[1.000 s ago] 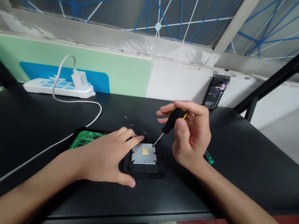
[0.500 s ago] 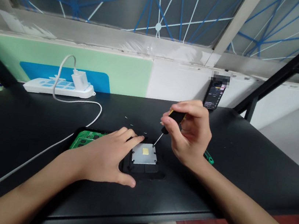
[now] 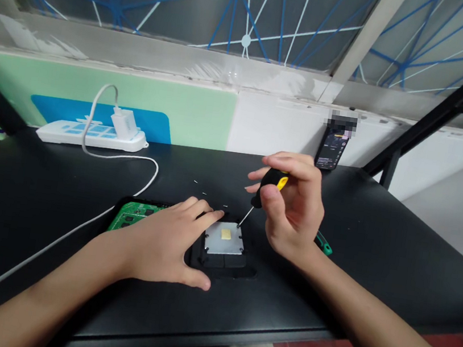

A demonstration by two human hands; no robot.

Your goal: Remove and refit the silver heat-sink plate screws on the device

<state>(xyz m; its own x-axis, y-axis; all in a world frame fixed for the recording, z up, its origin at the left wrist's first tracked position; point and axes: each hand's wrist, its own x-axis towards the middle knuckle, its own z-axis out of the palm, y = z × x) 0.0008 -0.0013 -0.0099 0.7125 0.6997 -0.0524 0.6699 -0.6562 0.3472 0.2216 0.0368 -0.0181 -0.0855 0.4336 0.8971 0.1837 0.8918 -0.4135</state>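
My right hand (image 3: 295, 211) grips a black and yellow screwdriver (image 3: 271, 183), tilted so its thin shaft runs down to the left. Its tip meets the far right corner of a silver metal plate (image 3: 213, 244) with a pale yellow square pad (image 3: 226, 234) on it. The plate sits in a black plastic housing (image 3: 248, 272). My left hand (image 3: 166, 239) lies across the housing, fingers stretched out and thumb apart. Left of it shows a green circuit board (image 3: 131, 215), partly hidden by the hand.
Several small screws (image 3: 204, 194) lie on the black table (image 3: 325, 301) behind the housing. A green tool (image 3: 324, 244) is partly behind my right wrist. A white power strip (image 3: 90, 135) with a charger and cable (image 3: 156, 171) stands back left; a phone (image 3: 332, 147) leans on the wall.
The screwdriver handle has turned in my right fingers, with more yellow showing. My right thumb and fingers have shifted around it. My left hand has stayed in place.
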